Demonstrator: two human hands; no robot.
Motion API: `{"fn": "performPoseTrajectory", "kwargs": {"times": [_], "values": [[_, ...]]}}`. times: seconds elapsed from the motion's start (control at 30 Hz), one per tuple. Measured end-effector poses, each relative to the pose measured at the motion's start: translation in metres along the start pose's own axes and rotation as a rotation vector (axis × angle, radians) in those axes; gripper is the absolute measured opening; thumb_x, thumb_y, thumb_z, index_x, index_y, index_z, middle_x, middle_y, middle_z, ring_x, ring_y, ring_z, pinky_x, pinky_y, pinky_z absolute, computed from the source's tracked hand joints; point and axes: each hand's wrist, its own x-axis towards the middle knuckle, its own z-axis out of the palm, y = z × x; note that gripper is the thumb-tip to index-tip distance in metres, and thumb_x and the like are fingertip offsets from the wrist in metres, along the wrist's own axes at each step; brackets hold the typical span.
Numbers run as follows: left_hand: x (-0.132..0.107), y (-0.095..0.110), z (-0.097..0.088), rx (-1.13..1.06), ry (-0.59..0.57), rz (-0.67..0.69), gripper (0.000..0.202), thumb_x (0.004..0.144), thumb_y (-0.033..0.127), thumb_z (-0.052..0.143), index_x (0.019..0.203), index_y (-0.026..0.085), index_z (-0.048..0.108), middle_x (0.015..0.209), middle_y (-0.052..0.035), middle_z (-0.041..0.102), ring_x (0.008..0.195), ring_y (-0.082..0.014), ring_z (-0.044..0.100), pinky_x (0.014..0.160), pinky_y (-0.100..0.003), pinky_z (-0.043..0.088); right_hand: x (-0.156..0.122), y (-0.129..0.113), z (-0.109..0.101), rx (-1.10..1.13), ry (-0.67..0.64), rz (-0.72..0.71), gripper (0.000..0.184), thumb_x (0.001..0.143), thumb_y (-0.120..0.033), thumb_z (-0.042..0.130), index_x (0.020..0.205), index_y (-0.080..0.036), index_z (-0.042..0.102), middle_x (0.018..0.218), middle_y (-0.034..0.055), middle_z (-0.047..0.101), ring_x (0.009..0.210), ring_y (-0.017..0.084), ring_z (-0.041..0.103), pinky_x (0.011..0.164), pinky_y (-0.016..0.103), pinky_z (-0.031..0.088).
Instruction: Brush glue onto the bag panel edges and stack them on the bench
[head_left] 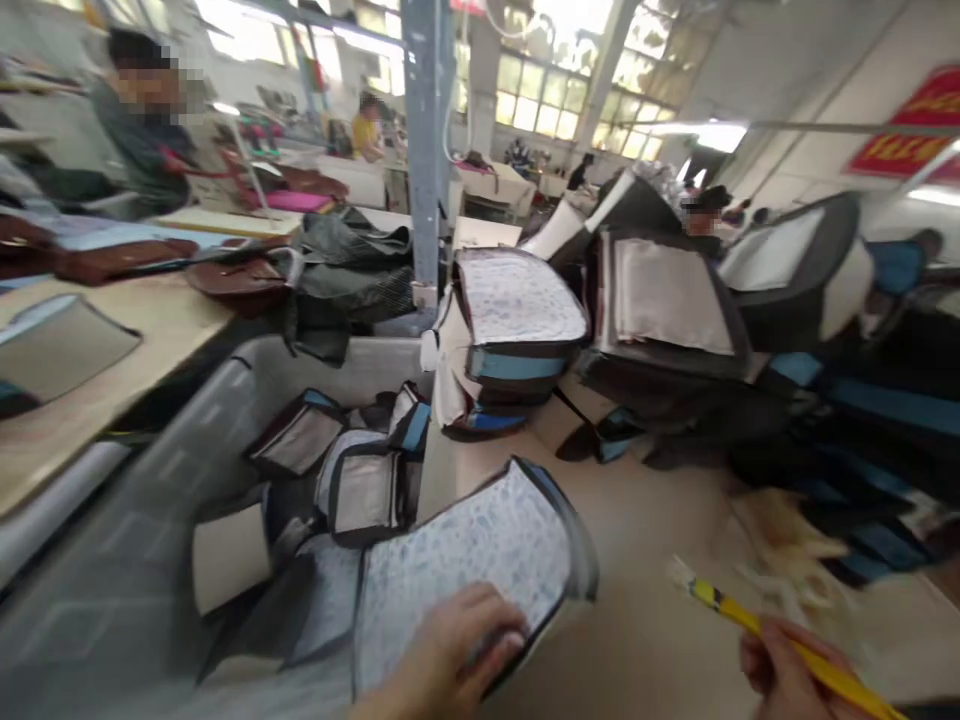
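Observation:
My left hand (469,650) is closed on the edge of an unfinished bag piece (480,550) with a blue-speckled white face and dark edging. The piece spans from the grey bin's rim onto the worktable (607,620). In my right hand (795,665) is a slim yellow-handled brush (724,605), its pale bristles pointing up and left above the table. Fingers wrap around the handle, and the far end leaves the view at the lower right. Motion blurs the piece's right edge.
A large grey bin (150,530) at the left holds several bag pieces (367,490). Stacked bag pieces (517,300) stand behind the worktable, with black and blue ones (885,400) at right. A blue-grey post (427,140) rises behind. A person (142,130) works at the far left.

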Motion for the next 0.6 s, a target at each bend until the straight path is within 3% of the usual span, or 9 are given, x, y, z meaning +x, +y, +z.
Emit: {"fn": "performPoseTrajectory", "kwargs": {"times": [0.1, 0.2, 0.27, 0.37, 0.4, 0.47, 0.6], "values": [[0.022, -0.006, 0.045, 0.029, -0.331, 0.005, 0.016, 0.083, 0.021, 0.060, 0.096, 0.023, 0.069, 0.099, -0.0058, 0.073, 0.097, -0.0228, 0.064, 0.088, -0.033, 0.047, 0.028, 0.016, -0.028, 0.306, 0.108, 0.098, 0.035, 0.059, -0.038, 0.083, 0.079, -0.017, 0.063, 0.055, -0.0033, 0.056, 0.044, 0.010, 0.049, 0.038, 0.019, 0.039], [0.046, -0.012, 0.054, 0.045, -0.514, -0.032, 0.019, 0.086, 0.025, 0.053, 0.093, 0.021, 0.071, 0.094, -0.0050, 0.075, 0.090, -0.0212, 0.067, 0.083, -0.029, 0.048, 0.058, 0.036, -0.057, 0.354, 0.157, 0.181, 0.037, 0.054, -0.035, 0.084, 0.077, -0.016, 0.062, 0.052, -0.0043, 0.056, 0.042, 0.008, 0.047, 0.037, 0.016, 0.034], [0.070, -0.019, 0.049, 0.076, -0.502, -0.084, 0.030, 0.091, 0.031, 0.044, 0.085, 0.020, 0.071, 0.084, -0.0045, 0.075, 0.081, -0.0203, 0.068, 0.077, -0.029, 0.049, 0.079, 0.052, -0.075, 0.323, 0.192, 0.202, 0.038, 0.055, -0.037, 0.083, 0.078, -0.015, 0.061, 0.051, -0.0046, 0.056, 0.040, 0.008, 0.046, 0.036, 0.017, 0.031], [0.111, -0.044, 0.050, 0.145, -0.272, -0.134, 0.032, 0.089, 0.036, 0.043, 0.091, 0.019, 0.070, 0.095, -0.0078, 0.075, 0.091, -0.0238, 0.068, 0.085, -0.032, 0.049, 0.110, 0.077, -0.096, 0.256, 0.263, 0.219, 0.036, 0.063, -0.042, 0.080, 0.077, -0.015, 0.060, 0.050, -0.0061, 0.053, 0.039, 0.008, 0.045, 0.036, 0.018, 0.033], [0.124, -0.055, 0.055, 0.169, -0.199, -0.148, 0.032, 0.087, 0.037, 0.044, 0.095, 0.019, 0.069, 0.101, -0.0096, 0.075, 0.096, -0.0253, 0.067, 0.089, -0.034, 0.048, 0.120, 0.086, -0.101, 0.227, 0.285, 0.223, 0.034, 0.068, -0.042, 0.078, 0.077, -0.015, 0.060, 0.051, -0.0065, 0.053, 0.039, 0.008, 0.046, 0.037, 0.018, 0.034], [0.147, -0.079, 0.072, 0.219, -0.161, -0.207, 0.037, 0.082, 0.042, 0.048, 0.099, 0.016, 0.067, 0.103, -0.0130, 0.074, 0.097, -0.0291, 0.068, 0.089, -0.038, 0.050, 0.143, 0.102, -0.109, 0.167, 0.323, 0.232, 0.029, 0.083, -0.041, 0.070, 0.080, -0.014, 0.060, 0.058, -0.0056, 0.055, 0.043, 0.008, 0.048, 0.040, 0.019, 0.040], [0.181, -0.110, 0.112, 0.147, -0.188, -0.234, 0.043, 0.076, 0.054, 0.052, 0.094, 0.018, 0.068, 0.098, -0.0109, 0.076, 0.094, -0.0307, 0.070, 0.087, -0.038, 0.053, 0.192, 0.135, -0.124, 0.044, 0.367, 0.251, 0.023, 0.095, -0.036, 0.059, 0.095, -0.013, 0.061, 0.080, -0.0002, 0.062, 0.059, 0.010, 0.058, 0.053, 0.024, 0.051]]}}
